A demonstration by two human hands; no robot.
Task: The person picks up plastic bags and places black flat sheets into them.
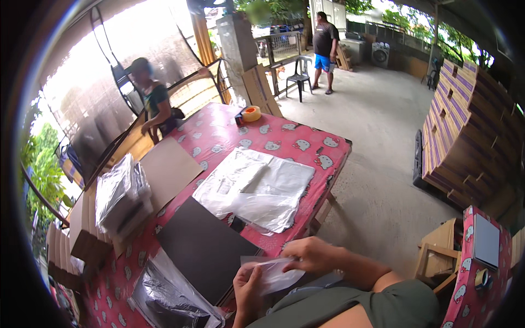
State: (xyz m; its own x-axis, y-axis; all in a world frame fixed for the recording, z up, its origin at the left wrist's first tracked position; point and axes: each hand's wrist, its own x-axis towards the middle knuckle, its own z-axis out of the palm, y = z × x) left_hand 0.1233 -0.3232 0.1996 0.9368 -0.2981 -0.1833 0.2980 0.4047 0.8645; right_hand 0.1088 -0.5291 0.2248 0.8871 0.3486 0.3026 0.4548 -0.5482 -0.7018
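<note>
A small translucent plastic bag point(280, 277) stretches between my two hands close to my body. My left hand point(249, 287) pinches its left edge, with the thumb on top. Closed fingers of my right hand point(313, 256) grip the bag's upper right edge. Just beyond my left hand lies a flat black board point(205, 246) on the table. Beside it, a dark flat item in see-through plastic wrap point(167, 295) rests at the near edge. White plastic bags point(262, 186) form a flat pile past the board.
The table's pink patterned cover point(219, 117) bears a tape roll point(251, 113), cardboard point(170, 169) and a stack of plastic-wrapped packs point(123, 197). One person point(155, 98) stands at its far left, another point(325, 44) beside a chair point(299, 76). Stacked cartons point(470, 126) rise at right.
</note>
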